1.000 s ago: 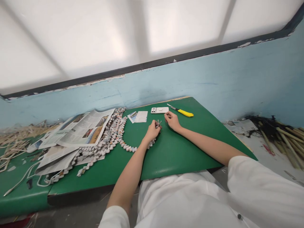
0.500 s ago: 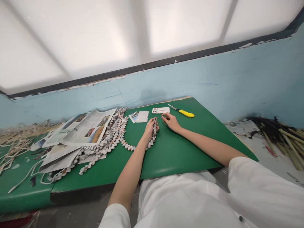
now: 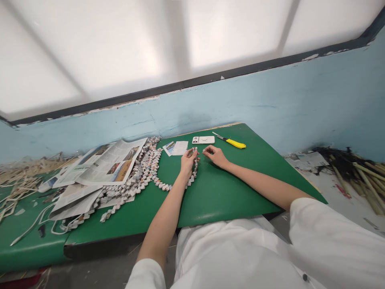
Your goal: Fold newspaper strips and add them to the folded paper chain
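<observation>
My left hand [image 3: 188, 161] is closed around the end of a zigzag chain of folded newspaper links [image 3: 164, 186]. From that hand the chain hangs to the table and curves left to the heap of the same chain [image 3: 147, 168]. A little to the right, apart from the chain, my right hand [image 3: 217, 156] has thumb and fingertips pinched together. Something small and pale may be between them, too small to make out. Beyond the hands lie a white phone [image 3: 203, 140], two paper pieces [image 3: 180, 148] and a yellow-handled knife [image 3: 236, 143].
Newspaper sheets [image 3: 116, 162] cover part of the chain heap at left. A white cable [image 3: 33, 224] and thin wooden strips [image 3: 15, 188] lie farther left on the green table [image 3: 222, 200]. Bamboo poles [image 3: 368, 184] are on the floor at right, below the blue wall [image 3: 240, 104].
The chain's end and my left fingers have turned slightly upward. My right fingers have closed into a pinch and shifted slightly left.
</observation>
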`<state>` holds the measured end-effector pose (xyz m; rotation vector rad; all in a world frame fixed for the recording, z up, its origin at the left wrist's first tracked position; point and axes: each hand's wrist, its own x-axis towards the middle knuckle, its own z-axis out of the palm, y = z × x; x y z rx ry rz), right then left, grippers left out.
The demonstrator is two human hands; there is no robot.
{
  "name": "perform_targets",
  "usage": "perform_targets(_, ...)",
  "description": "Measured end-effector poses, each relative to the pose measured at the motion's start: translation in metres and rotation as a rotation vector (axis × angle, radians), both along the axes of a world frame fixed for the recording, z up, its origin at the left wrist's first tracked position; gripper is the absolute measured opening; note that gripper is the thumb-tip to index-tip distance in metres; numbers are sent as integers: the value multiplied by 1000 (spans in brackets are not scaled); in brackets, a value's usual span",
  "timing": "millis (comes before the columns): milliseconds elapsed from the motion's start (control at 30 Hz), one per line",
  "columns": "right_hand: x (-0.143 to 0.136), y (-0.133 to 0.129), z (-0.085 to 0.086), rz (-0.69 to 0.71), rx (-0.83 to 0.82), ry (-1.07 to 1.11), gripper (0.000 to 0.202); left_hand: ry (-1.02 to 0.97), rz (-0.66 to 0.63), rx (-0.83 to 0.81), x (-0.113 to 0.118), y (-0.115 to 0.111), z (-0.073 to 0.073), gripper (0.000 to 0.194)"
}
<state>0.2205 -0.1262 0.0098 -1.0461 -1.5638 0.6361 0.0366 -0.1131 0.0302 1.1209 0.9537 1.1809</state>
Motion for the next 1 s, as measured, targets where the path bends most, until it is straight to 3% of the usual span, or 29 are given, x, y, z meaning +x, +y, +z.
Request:
perform_targets(200,-5,-11,5,-49,5,62,39,38,-19,23,1,-1,-2,60)
perform_targets(400,-11,-17,5,48,91,83,31,-27,-12,45,2,-1,-6,64)
perform_targets(1000,-10,-20,3,85,126,3,27,50,46,118,3,-5,-3,59)
